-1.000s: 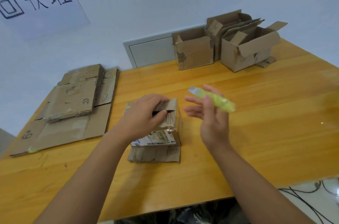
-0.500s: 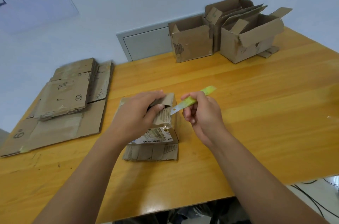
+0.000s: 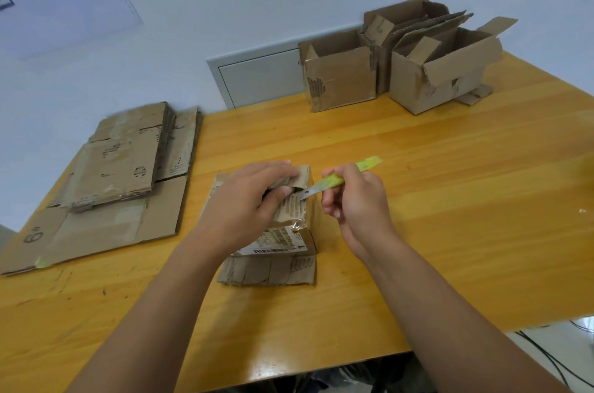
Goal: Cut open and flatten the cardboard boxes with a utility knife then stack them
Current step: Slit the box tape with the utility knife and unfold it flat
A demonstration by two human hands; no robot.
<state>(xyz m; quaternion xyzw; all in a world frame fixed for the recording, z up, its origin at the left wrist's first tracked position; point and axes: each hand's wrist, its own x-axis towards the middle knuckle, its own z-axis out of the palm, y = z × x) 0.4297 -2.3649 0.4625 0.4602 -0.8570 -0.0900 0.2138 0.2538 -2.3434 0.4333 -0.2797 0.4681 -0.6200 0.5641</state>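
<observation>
Bracing the small box (image 3: 283, 215) mid-table, the left hand (image 3: 247, 199) grips its top flap so the right hand (image 3: 356, 196), clutching the knife (image 3: 334, 182), can apparently slit the corner.

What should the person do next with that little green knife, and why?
Probably draw the utility knife down the small box to slit it. The right hand grips the knife with its blade tip at the box's upper edge, and the left hand holds the box's top flap steady.
</observation>
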